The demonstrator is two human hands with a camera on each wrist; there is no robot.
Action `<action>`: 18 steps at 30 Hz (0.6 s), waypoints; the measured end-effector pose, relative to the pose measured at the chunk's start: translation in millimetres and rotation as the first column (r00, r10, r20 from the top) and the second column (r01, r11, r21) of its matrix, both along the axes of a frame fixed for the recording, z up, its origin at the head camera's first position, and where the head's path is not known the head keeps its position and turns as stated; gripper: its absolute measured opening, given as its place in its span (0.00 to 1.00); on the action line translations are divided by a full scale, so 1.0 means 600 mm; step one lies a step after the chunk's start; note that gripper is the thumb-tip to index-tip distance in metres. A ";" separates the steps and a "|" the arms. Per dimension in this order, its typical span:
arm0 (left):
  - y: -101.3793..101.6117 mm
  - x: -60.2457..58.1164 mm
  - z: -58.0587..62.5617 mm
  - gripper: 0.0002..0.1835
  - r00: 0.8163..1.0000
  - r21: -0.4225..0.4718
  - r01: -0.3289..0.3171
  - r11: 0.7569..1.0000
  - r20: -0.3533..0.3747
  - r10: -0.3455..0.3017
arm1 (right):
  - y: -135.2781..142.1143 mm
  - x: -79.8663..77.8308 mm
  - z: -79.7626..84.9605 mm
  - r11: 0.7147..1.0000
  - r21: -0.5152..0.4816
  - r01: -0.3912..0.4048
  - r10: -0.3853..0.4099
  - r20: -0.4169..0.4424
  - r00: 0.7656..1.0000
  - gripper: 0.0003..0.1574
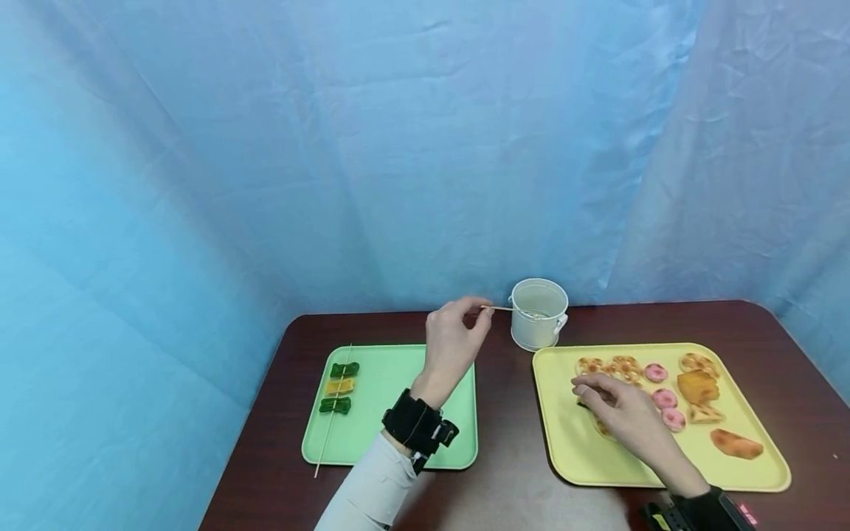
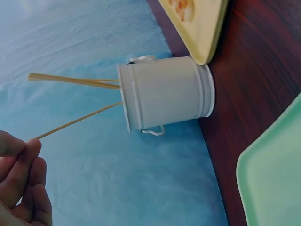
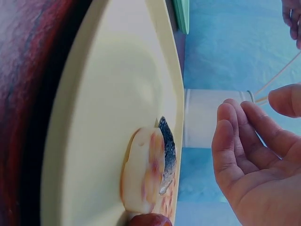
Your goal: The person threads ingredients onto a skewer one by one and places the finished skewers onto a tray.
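Observation:
My left hand (image 1: 454, 335) pinches the end of a thin wooden skewer (image 2: 77, 121) between thumb and fingertips. The skewer's other end is inside a small white bucket (image 2: 164, 92), where more skewers (image 2: 75, 80) lean. Over the yellow tray (image 1: 578, 466) hovers my right hand (image 1: 620, 413), fingers loosely bent and holding nothing. Below it in the right wrist view lie a pale browned food piece (image 3: 143, 174) and a dark piece (image 3: 167, 155). Pink rings (image 1: 665, 399) and golden fried-looking pieces (image 1: 699, 386) lie nearby on the tray.
On the left, a green tray (image 1: 398, 442) bears a loaded skewer (image 1: 324, 442) with two green pieces and a yellow one (image 1: 339, 386); its lower tip overhangs the tray's front rim. A brown piece (image 1: 736, 445) lies at the yellow tray's right. Blue cloth (image 1: 412, 184) hangs behind the dark table (image 1: 505, 435).

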State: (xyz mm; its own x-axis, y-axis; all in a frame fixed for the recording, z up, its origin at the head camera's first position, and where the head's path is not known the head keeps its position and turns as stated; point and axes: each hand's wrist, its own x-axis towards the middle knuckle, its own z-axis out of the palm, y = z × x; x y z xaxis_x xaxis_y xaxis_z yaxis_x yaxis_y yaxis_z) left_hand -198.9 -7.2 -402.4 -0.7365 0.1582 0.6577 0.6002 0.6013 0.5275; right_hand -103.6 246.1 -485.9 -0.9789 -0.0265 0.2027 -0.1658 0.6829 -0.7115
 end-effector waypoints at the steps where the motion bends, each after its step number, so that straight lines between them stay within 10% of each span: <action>1: -0.004 0.002 -0.001 0.07 1.000 0.021 0.002 1.000 0.000 -0.002 | -0.001 0.000 0.000 1.000 -0.001 -0.003 0.003 -0.006 1.000 0.18; 11: -0.041 0.025 -0.028 0.07 0.994 0.299 -0.009 0.954 0.111 -0.025 | -0.010 -0.004 -0.001 1.000 -0.005 0.005 -0.005 -0.049 0.999 0.14; 18: -0.060 0.046 -0.026 0.09 0.944 0.574 -0.037 0.818 0.289 -0.160 | -0.010 -0.005 0.001 1.000 0.007 0.018 -0.018 -0.054 0.998 0.15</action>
State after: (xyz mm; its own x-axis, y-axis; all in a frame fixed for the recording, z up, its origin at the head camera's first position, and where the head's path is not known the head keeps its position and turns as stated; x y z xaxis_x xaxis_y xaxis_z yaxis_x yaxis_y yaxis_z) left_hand -171.6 -43.3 -418.3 -0.9169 -0.1161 0.3818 0.3710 0.1042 0.9228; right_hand -106.6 239.9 -485.1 -0.9669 -0.0109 0.2550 -0.1915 0.6912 -0.6968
